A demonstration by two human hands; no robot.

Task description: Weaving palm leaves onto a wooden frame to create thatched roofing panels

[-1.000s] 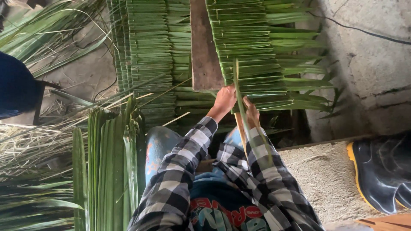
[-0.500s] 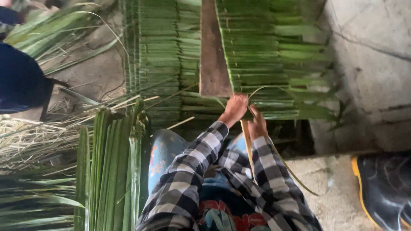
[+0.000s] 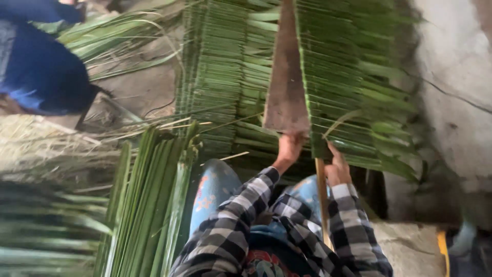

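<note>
Leaf panel: I'm looking at the woven leaf panel (image 3: pixel 353 87), rows of folded green leaves stacked up and away from me, its near end sitting right at both hands.
Stick: one pale stick (image 3: pixel 322 200) runs from my lap straight up into the panel's near edge; its long axis points away from me, between the two forearms.
Right hand: my right hand (image 3: pixel 338 166) is on the panel's bottom row, just right of the stick, fingers curled onto the leaf edge; a loose thin leaf strip (image 3: pixel 335 122) arcs up just above it. Whether it pinches the strip I cannot tell, the frame is blurred.
Left hand: my left hand (image 3: pixel 288 149) is up against the lower end of the brown board (image 3: pixel 286 87), fingers bent around it or the leaves under it; the exact grip is hidden.
Which is nearer: the right hand is nearer the stick and the strip, the left a little apart, across the stick.
Count: one board, one stick, one strip in play, two hands.
Around: a second leaf panel (image 3: pixel 215 77) lies left of the board; a bundle of long loose leaves (image 3: pixel 148 205) stands by my left knee; a person in blue (image 3: pixel 41 72) sits far left; a rough wall (image 3: pixel 456 92) on the right.
</note>
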